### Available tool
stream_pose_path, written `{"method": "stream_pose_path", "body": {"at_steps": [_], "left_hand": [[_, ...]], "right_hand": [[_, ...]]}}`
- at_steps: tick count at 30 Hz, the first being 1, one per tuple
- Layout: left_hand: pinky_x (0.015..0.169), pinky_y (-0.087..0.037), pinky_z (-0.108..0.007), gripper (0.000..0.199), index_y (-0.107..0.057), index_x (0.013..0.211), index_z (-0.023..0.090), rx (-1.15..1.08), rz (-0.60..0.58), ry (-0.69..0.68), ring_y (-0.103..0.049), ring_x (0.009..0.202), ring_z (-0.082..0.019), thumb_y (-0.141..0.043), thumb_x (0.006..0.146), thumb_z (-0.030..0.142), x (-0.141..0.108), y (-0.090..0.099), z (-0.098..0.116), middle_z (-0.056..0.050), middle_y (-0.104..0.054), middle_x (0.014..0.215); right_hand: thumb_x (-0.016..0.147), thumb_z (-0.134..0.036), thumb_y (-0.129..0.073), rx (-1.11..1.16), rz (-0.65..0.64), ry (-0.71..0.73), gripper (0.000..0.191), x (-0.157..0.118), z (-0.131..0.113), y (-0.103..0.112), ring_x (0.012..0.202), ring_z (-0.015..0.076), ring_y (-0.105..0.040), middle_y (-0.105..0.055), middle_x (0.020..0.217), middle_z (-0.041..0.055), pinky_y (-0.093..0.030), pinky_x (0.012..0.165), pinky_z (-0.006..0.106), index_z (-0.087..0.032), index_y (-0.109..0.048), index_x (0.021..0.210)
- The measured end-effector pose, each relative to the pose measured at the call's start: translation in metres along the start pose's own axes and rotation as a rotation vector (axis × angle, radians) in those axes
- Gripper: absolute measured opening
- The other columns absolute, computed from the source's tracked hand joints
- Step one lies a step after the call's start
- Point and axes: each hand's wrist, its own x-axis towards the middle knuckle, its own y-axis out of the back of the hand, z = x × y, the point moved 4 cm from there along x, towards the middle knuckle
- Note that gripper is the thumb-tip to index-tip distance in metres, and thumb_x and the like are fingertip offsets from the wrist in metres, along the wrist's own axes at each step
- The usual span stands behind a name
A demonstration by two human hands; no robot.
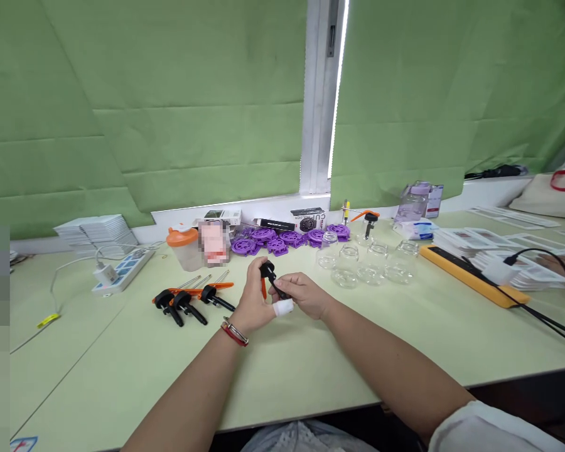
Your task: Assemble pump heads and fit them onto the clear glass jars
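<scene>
Held between both hands above the table is a black pump part (267, 271) with an orange lever. My left hand (254, 301), its thumb wrapped in white, is closed around the part's head and lever. The fingers of my right hand (306, 294) pinch its lower black end. To the left on the table lie several similar black parts (183, 302) with orange levers and metal rods. Clear glass jars (370, 267) stand in a group to the right of my hands, and one behind them holds another black and orange part (368, 220).
Purple plastic pieces (277, 240), small boxes and an orange-lidded cup (183, 248) line the back. Power strips lie left (125, 271) and right (471, 276), with cables. A person's hand (562, 267) rests near the stacked white cards (480, 251) at far right.
</scene>
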Motion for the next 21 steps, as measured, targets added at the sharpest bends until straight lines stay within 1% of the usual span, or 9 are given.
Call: {"method": "stream_pose_path", "body": {"at_steps": [3,5,7,8,10,12,13,17,21], "left_hand": [[0.108,-0.025,-0.048,0.111,-0.015,0.141,0.021,0.113,-0.01,-0.038,-0.027,0.132,-0.031,-0.081,0.051,0.032,-0.001,0.0,-0.01,-0.016,-0.023,0.144],[0.108,-0.025,-0.048,0.113,-0.012,0.142,0.021,0.142,-0.017,-0.013,-0.027,0.133,-0.032,-0.081,0.053,0.034,-0.001,0.003,-0.02,-0.017,-0.024,0.145],[0.107,-0.027,-0.047,0.105,-0.015,0.142,0.022,0.155,-0.029,0.014,-0.029,0.132,-0.031,-0.078,0.059,0.035,0.0,0.006,-0.032,-0.016,-0.026,0.144],[0.107,-0.029,-0.047,0.097,-0.018,0.142,0.022,0.163,-0.037,0.026,-0.031,0.132,-0.029,-0.074,0.065,0.035,0.0,0.007,-0.037,-0.015,-0.028,0.144],[0.107,-0.03,-0.045,0.075,-0.027,0.14,0.024,0.182,-0.066,0.041,-0.035,0.129,-0.027,-0.064,0.075,0.033,-0.001,0.006,-0.048,-0.013,-0.035,0.14],[0.108,-0.029,-0.043,0.057,-0.037,0.136,0.026,0.197,-0.115,0.066,-0.038,0.127,-0.024,-0.055,0.082,0.028,-0.002,0.003,-0.057,-0.011,-0.04,0.136],[0.108,-0.029,-0.042,0.053,-0.04,0.134,0.026,0.208,-0.139,0.088,-0.039,0.127,-0.023,-0.052,0.083,0.025,-0.003,0.001,-0.061,-0.01,-0.04,0.136],[0.111,-0.025,-0.041,0.052,-0.044,0.133,0.022,0.277,-0.201,0.202,-0.03,0.134,-0.025,-0.049,0.081,0.021,-0.007,-0.006,-0.075,-0.012,-0.031,0.143],[0.113,-0.023,-0.039,0.048,-0.048,0.13,0.019,0.3,-0.208,0.23,-0.024,0.138,-0.025,-0.048,0.082,0.021,-0.008,-0.009,-0.082,-0.012,-0.028,0.147]], "right_hand": [[0.079,-0.044,-0.057,-0.191,0.064,-0.002,0.031,0.002,0.002,0.006,0.051,0.0093,-0.047,-0.06,0.066,0.0018,-0.036,0.05,0.023,-0.013,-0.061,0.079],[0.083,-0.037,-0.052,-0.495,0.117,0.046,0.025,0.005,0.004,0.014,0.054,0.0106,-0.048,-0.06,0.067,0.0016,-0.035,0.053,0.024,-0.014,-0.06,0.077],[0.086,-0.031,-0.047,-0.887,0.162,0.114,0.023,0.007,0.006,0.023,0.063,0.0134,-0.052,-0.061,0.072,0.0034,-0.034,0.057,0.025,-0.015,-0.061,0.077],[0.087,-0.029,-0.046,-1.063,0.171,0.134,0.023,0.008,0.008,0.027,0.068,0.015,-0.054,-0.063,0.075,0.0046,-0.034,0.06,0.026,-0.016,-0.062,0.078],[0.088,-0.026,-0.043,-1.302,0.16,0.124,0.023,0.011,0.014,0.034,0.076,0.0173,-0.057,-0.065,0.082,0.0063,-0.034,0.064,0.026,-0.016,-0.064,0.083],[0.09,-0.026,-0.042,-1.41,0.131,0.08,0.024,0.015,0.022,0.038,0.079,0.0183,-0.059,-0.066,0.086,0.0066,-0.035,0.066,0.027,-0.017,-0.064,0.088],[0.09,-0.027,-0.042,-1.438,0.117,0.066,0.025,0.016,0.025,0.039,0.081,0.0185,-0.059,-0.066,0.087,0.0067,-0.035,0.067,0.027,-0.017,-0.064,0.09],[0.091,-0.026,-0.041,-1.483,0.074,0.095,0.025,0.021,0.035,0.036,0.086,0.0191,-0.058,-0.065,0.09,0.0073,-0.037,0.07,0.027,-0.018,-0.065,0.094],[0.092,-0.026,-0.042,-1.47,0.07,0.175,0.026,0.024,0.039,0.032,0.089,0.0202,-0.056,-0.064,0.09,0.0084,-0.038,0.075,0.029,-0.017,-0.067,0.095]]}}
